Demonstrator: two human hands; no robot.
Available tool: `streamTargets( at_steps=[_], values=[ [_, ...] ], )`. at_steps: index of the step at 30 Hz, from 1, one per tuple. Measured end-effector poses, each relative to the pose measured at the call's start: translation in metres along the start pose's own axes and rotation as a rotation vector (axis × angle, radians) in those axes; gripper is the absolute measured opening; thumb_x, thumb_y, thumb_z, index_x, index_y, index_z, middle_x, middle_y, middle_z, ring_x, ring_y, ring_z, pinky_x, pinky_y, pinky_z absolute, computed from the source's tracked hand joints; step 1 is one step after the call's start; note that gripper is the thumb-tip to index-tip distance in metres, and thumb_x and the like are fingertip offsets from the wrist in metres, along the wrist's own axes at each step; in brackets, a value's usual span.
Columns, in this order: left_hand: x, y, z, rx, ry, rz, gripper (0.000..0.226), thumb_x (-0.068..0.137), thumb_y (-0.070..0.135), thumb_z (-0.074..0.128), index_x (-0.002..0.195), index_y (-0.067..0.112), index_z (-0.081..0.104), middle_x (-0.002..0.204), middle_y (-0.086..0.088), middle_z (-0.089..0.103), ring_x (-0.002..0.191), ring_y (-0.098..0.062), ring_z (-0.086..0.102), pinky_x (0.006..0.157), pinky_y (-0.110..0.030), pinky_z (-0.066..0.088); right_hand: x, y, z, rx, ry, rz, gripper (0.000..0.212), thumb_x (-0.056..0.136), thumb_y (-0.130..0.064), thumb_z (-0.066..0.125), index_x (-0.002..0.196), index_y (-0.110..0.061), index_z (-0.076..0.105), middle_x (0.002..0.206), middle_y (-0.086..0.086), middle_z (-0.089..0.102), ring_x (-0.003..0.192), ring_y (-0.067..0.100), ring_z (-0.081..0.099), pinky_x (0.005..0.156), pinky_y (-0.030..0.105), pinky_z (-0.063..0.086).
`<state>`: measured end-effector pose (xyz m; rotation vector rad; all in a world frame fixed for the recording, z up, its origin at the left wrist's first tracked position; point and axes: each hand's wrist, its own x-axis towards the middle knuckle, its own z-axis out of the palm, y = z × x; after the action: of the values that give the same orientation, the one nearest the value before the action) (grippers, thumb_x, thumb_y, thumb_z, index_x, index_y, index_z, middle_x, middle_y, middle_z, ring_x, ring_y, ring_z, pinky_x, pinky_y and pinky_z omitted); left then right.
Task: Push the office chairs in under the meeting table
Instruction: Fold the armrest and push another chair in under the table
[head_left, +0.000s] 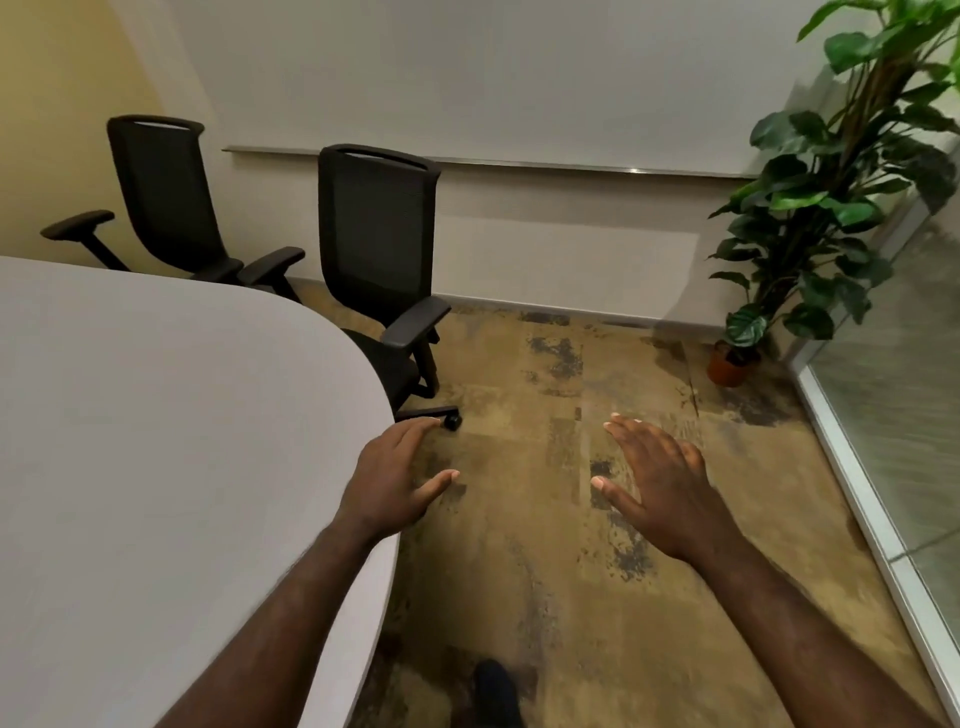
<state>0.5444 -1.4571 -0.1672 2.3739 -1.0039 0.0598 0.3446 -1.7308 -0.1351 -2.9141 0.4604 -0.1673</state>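
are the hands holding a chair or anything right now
Nothing is held. The left hand and right hand are both open in the air, short of the nearer chair.

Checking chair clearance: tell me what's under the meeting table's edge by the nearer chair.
The nearer chair's seat front tucks under the meeting table; one caster pokes out. The rest of its base is hidden.

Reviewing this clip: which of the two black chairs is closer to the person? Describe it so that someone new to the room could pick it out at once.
Start at the big pale meeting table on the left and follow its curved edge toward the far wall. The nearer chair stands at that curve, its seat partly under the tabletop. Unlike the far chair, which stands further left by the yellow wall, it shows one wheel on the patterned floor.
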Motion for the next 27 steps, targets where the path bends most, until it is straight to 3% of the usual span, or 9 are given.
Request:
streamTargets(
  at_steps=[10, 18, 27],
  values=[
    [0.14, -0.052, 0.035, -0.071, 0.008, -0.163, 0.066, 0.08, 0.057, 0.068, 0.136, 0.03, 0.046, 0.134, 0.007, 0.054, 0.121, -0.011, 0.05, 0.1, -0.033, 0.046, 0.172, 0.028, 0.024, -0.024, -0.101, -0.127, 0.071, 0.095, -0.062, 0.032, 0.154, -0.027, 0.017, 0.161, -0.007, 0.015, 0.146, 0.014, 0.016, 0.115, 0.042, 0.011],
    [0.227, -0.081, 0.046, 0.001, 0.036, -0.278, 0.066, 0.08, 0.059, 0.065, 0.136, 0.032, 0.046, 0.135, 0.009, 0.054, 0.12, -0.007, 0.05, 0.095, -0.022, 0.038, 0.309, 0.054, 0.048, 0.02, -0.155, -0.268, 0.072, 0.094, -0.064, 0.029, 0.154, -0.028, 0.013, 0.162, -0.008, 0.012, 0.146, 0.013, 0.014, 0.115, 0.04, 0.01],
    [0.311, -0.087, 0.082, 0.035, 0.037, -0.503, 0.069, 0.081, 0.061, 0.063, 0.14, 0.031, 0.042, 0.14, 0.009, 0.05, 0.126, -0.01, 0.047, 0.105, -0.034, 0.043, 0.45, 0.102, 0.073, 0.05, -0.225, -0.458, 0.074, 0.094, -0.064, 0.032, 0.155, -0.028, 0.011, 0.163, -0.007, 0.009, 0.147, 0.015, 0.013, 0.115, 0.043, 0.013]
  ],
)
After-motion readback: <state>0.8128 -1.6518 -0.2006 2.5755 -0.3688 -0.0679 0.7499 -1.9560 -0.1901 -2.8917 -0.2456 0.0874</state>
